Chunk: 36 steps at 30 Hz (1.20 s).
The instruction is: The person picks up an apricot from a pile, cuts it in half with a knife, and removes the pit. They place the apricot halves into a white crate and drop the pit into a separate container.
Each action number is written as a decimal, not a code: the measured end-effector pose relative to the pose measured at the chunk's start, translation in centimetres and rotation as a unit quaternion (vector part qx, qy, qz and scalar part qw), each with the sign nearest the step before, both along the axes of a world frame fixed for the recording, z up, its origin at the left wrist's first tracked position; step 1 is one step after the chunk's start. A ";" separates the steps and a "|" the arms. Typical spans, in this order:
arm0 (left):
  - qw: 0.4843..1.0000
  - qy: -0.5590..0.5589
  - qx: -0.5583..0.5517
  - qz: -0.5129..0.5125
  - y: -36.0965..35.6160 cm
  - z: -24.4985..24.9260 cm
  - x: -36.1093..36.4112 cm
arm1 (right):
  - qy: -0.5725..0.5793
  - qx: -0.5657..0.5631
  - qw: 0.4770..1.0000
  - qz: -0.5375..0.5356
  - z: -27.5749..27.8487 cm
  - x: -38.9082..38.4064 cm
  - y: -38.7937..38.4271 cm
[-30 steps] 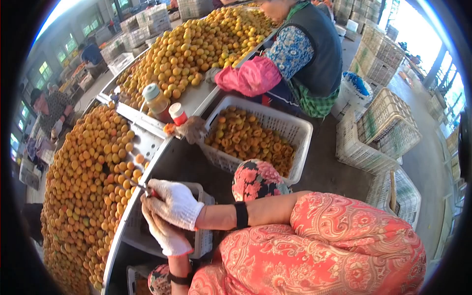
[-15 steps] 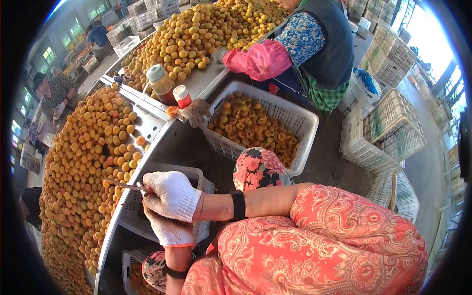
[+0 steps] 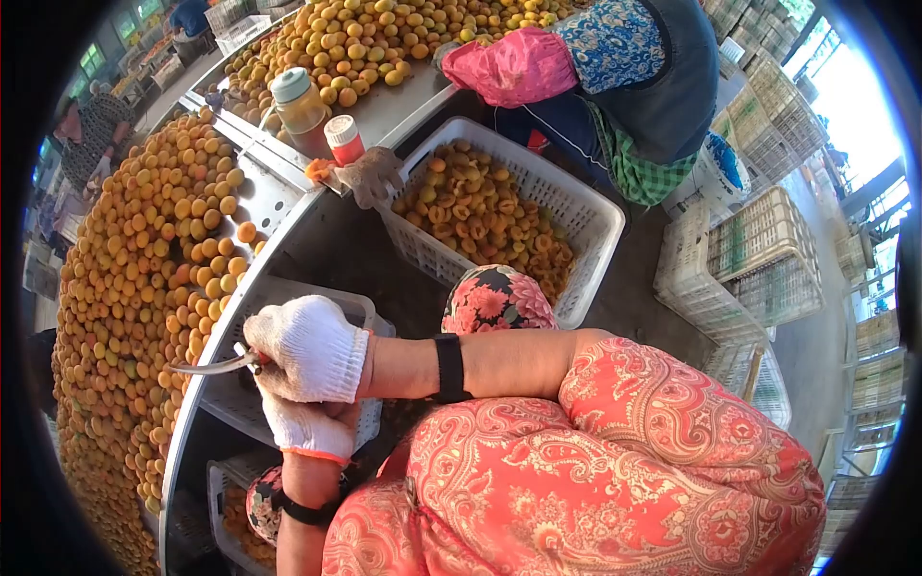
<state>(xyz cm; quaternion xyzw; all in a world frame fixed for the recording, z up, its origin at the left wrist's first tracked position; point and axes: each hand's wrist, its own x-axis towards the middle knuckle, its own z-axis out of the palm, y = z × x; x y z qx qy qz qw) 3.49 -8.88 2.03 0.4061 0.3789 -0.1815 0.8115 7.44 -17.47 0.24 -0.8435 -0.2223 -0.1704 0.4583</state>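
Note:
My right hand (image 3: 312,348), in a white knitted glove, grips the handle of a curved metal knife (image 3: 213,367). Its blade points left over the edge of the apricot heap (image 3: 125,336). Directly below and against it is my left hand (image 3: 309,428), in a soiled white glove with an orange cuff; its fingers are hidden behind the right hand, and anything in them cannot be made out. Both hands are above a grey crate (image 3: 355,305) beside the metal table's rim (image 3: 206,360).
A white crate (image 3: 600,259) of halved apricots stands beyond my patterned knee. A jar (image 3: 300,108), a red container with a white lid (image 3: 344,139) and a dirty glove (image 3: 370,178) lie near the table corner. Another person (image 3: 663,77) works at the upper right; stacked crates (image 3: 740,264) stand right.
The view has shifted, so most of the scene sits further left and higher. Both hands remain together, the right one still holding the knife.

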 end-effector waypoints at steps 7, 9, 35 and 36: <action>0.998 0.033 -0.039 -0.022 1.9 -3.0 1.3 | -0.024 -0.006 0.999 0.029 -1.6 1.1 -0.4; 0.999 -0.001 -0.010 -0.053 2.3 -3.8 1.4 | -0.025 0.007 0.999 0.033 -2.1 1.4 -0.4; 0.912 -0.402 0.024 -0.072 5.9 1.1 -1.7 | 0.089 -0.038 0.990 0.098 1.7 -5.4 -2.7; 0.906 -0.413 0.057 -0.078 6.0 1.0 -1.6 | 0.109 -0.047 0.988 0.095 1.7 -5.5 -2.6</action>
